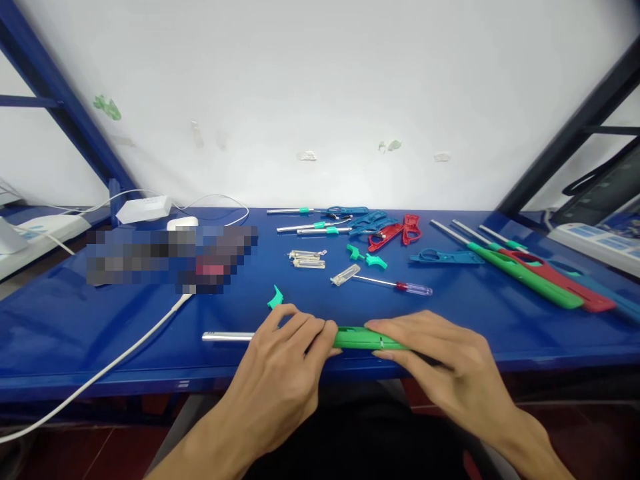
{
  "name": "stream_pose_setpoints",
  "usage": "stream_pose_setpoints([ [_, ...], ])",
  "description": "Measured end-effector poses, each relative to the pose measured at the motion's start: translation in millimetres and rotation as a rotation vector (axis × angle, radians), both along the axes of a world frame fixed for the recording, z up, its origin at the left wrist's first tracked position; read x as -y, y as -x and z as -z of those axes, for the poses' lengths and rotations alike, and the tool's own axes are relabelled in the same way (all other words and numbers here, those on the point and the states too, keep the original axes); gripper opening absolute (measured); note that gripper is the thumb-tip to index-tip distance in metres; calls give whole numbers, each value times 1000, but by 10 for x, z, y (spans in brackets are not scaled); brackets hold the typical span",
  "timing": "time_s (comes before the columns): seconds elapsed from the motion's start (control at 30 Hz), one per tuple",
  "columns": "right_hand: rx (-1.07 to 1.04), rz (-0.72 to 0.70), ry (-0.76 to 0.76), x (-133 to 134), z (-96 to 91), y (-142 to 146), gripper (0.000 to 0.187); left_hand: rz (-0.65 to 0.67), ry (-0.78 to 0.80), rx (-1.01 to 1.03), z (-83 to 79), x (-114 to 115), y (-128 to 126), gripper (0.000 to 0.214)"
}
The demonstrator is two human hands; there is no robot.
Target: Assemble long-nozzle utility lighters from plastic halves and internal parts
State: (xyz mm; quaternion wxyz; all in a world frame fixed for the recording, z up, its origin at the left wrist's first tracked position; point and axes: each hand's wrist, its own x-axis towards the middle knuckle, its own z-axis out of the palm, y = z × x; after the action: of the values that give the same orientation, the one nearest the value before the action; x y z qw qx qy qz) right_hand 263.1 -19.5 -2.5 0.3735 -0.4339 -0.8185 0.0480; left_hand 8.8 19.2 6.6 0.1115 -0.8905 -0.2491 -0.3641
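One green long-reach lighter, silver tube leftward, gripped by left hand and right hand, near side. Beyond it: one clear-handled screwdriver.

The single view looks from the wearer's head, facing forward and down across the glossy blue desk to the plain white wall behind it. It sits close above the near edge, so the bare left hand and bare right hand reach in from the bottom. Its wide field takes in slanting dark-blue metal posts at both sides.
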Motion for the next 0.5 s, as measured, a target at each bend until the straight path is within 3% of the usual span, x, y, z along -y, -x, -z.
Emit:
stream_pose_setpoints([
  [0.33, 33, 30, -12, 4, -24, 102, 20, -10, -34, -8, -40, -6, 30, 14],
  [0.5, 128, 1, -38, 0, -7, 105, 33, -22, -81, -28, -23, 2, 19, 15],
])
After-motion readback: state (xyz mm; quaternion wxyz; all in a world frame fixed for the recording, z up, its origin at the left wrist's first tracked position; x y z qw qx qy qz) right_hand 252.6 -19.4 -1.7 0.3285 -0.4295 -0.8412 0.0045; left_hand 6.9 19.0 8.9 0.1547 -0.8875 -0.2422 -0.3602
